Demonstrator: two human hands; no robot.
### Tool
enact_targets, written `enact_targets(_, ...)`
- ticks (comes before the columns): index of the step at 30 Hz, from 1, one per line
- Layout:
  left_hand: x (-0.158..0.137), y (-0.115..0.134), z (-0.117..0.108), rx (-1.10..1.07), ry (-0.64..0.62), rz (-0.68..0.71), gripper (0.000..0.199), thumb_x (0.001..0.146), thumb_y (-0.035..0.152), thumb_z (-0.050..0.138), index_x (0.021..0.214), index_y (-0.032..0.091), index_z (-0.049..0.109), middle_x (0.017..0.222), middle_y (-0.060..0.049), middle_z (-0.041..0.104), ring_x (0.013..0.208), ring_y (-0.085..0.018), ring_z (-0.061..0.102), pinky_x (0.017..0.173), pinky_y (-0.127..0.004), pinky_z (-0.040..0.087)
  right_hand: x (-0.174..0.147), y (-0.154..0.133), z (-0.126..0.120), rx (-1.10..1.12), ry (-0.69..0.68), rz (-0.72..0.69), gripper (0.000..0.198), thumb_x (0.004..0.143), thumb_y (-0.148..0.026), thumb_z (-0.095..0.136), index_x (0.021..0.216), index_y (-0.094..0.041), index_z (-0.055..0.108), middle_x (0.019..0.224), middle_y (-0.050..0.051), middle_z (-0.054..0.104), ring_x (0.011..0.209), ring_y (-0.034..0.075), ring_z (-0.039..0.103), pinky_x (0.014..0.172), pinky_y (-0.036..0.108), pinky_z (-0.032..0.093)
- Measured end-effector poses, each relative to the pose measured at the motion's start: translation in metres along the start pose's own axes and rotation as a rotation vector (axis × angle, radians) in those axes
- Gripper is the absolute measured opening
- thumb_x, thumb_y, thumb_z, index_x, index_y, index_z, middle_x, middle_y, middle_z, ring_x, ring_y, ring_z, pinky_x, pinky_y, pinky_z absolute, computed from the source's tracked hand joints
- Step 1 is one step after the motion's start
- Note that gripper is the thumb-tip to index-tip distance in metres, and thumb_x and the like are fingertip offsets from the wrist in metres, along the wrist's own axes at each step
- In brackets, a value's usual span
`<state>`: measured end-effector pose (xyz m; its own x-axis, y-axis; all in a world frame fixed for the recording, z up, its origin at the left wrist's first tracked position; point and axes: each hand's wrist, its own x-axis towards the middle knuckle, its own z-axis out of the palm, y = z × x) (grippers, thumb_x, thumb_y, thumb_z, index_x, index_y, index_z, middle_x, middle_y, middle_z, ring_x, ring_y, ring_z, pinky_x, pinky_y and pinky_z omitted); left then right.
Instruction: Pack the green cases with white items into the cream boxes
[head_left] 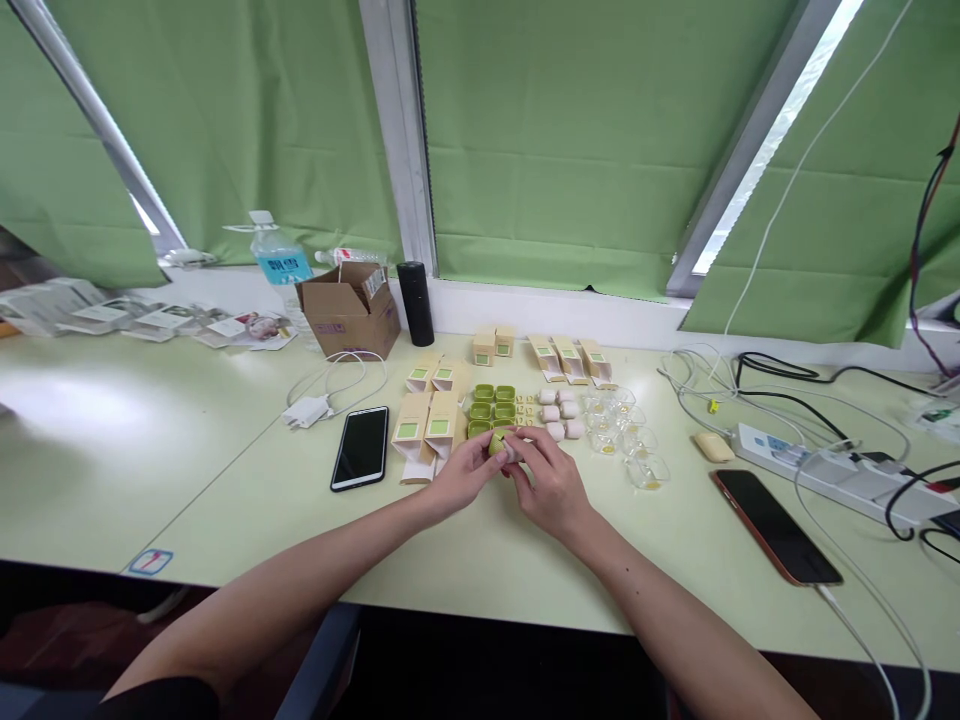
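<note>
My left hand (466, 470) is closed on a small green cup (497, 442). Pressed against that cup, the fingers of my right hand (553, 482) pinch a small whitish piece (514, 455), mostly covered by the fingertips. Just beyond my hands stand several square green cups (505, 393) in two columns. Beside them lie tiny yellow pieces (529, 399), then pale pink-white cylinders (567, 409). Farther right are several clear plastic cups (647, 471) with yellow spots. Open cream cartons (409, 428) with green squares lie to the left of the green cups.
More cream cartons (568, 357) stand at the back. To the left are a black phone (361, 448), a white charger (307, 411), a brown cardboard box (352, 318) and a black cylinder (415, 304). On the right, another phone (776, 525) lies near a power strip (817, 470) and cables.
</note>
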<state>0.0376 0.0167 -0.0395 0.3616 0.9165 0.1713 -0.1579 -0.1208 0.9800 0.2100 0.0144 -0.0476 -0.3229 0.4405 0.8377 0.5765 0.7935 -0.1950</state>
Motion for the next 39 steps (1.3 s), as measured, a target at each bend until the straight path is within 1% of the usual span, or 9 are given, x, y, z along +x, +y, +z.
enact_targets(2,-0.001,0.000,0.001,0.014,0.001,0.032,0.052,0.088,0.056,0.073,0.123,0.019,0.067,0.111,-0.010,0.071,0.099,-0.022,0.065,0.090,-0.035,0.054,-0.001,0.001,0.001,-0.021,0.001,-0.006,0.031,0.099,-0.013,0.052,0.128,-0.019,0.062,0.113,0.014,0.067,0.090,0.021,0.073,0.070,0.033,0.065)
enact_targets(6,-0.002,0.000,0.003,0.059,0.013,0.059,0.057,0.091,0.058,0.068,0.133,0.020,0.062,0.119,-0.012,0.071,0.099,-0.022,0.067,0.089,-0.035,0.057,-0.002,-0.001,0.002,-0.025,0.002,-0.010,0.032,0.100,-0.013,0.051,0.130,-0.019,0.061,0.113,0.014,0.066,0.081,0.018,0.072,0.065,0.030,0.064)
enact_targets(12,-0.003,0.002,0.003,0.071,0.018,0.073,0.052,0.092,0.055,0.066,0.130,0.018,0.064,0.122,-0.012,0.070,0.103,-0.024,0.067,0.083,-0.033,0.058,-0.001,-0.004,0.002,0.008,0.020,-0.031,0.040,0.099,-0.017,0.055,0.138,-0.018,0.055,0.118,0.017,0.066,0.107,0.025,0.071,0.072,0.033,0.066)
enact_targets(14,-0.003,0.001,0.002,0.053,0.026,0.062,0.052,0.091,0.054,0.069,0.128,0.018,0.065,0.123,-0.013,0.070,0.103,-0.024,0.067,0.081,-0.031,0.057,-0.001,-0.004,0.002,0.003,0.029,-0.035,0.037,0.098,-0.016,0.055,0.135,-0.018,0.057,0.117,0.017,0.066,0.106,0.026,0.071,0.072,0.033,0.065)
enact_targets(16,-0.003,0.000,0.002,0.028,0.040,0.064,0.050,0.089,0.052,0.072,0.125,0.019,0.066,0.123,-0.013,0.070,0.105,-0.024,0.067,0.085,-0.032,0.056,-0.002,-0.003,0.003,-0.013,0.042,-0.044,0.033,0.098,-0.016,0.055,0.131,-0.019,0.059,0.116,0.016,0.067,0.103,0.025,0.072,0.070,0.033,0.065)
enact_targets(21,-0.003,-0.001,0.005,0.008,0.080,0.125,0.046,0.088,0.046,0.075,0.124,0.018,0.068,0.121,-0.012,0.071,0.117,-0.025,0.064,0.108,-0.038,0.048,0.000,-0.005,0.001,-0.047,0.057,-0.060,0.028,0.099,-0.015,0.053,0.125,-0.019,0.061,0.113,0.015,0.069,0.102,0.024,0.073,0.066,0.031,0.064)
enact_targets(30,-0.006,-0.012,0.006,0.100,0.166,0.192,0.042,0.091,0.037,0.071,0.128,0.018,0.065,0.129,-0.013,0.067,0.124,-0.026,0.062,0.109,-0.039,0.048,0.001,-0.007,0.003,-0.026,0.080,-0.094,0.031,0.096,-0.010,0.052,0.126,-0.016,0.059,0.113,0.017,0.068,0.104,0.026,0.072,0.072,0.033,0.065)
enact_targets(35,-0.006,-0.009,0.006,0.087,0.134,0.175,0.048,0.093,0.049,0.067,0.129,0.018,0.064,0.131,-0.015,0.066,0.125,-0.027,0.061,0.105,-0.037,0.051,0.001,-0.006,0.004,-0.033,0.084,-0.080,0.034,0.097,-0.013,0.052,0.131,-0.018,0.057,0.114,0.017,0.069,0.105,0.026,0.073,0.073,0.034,0.066)
enact_targets(39,-0.003,-0.002,0.002,-0.027,0.008,0.119,0.051,0.089,0.052,0.073,0.127,0.019,0.066,0.126,-0.014,0.069,0.116,-0.027,0.065,0.099,-0.037,0.052,-0.001,-0.003,0.005,-0.018,0.054,-0.032,0.042,0.099,-0.015,0.052,0.140,-0.019,0.053,0.119,0.018,0.068,0.108,0.027,0.071,0.076,0.036,0.066)
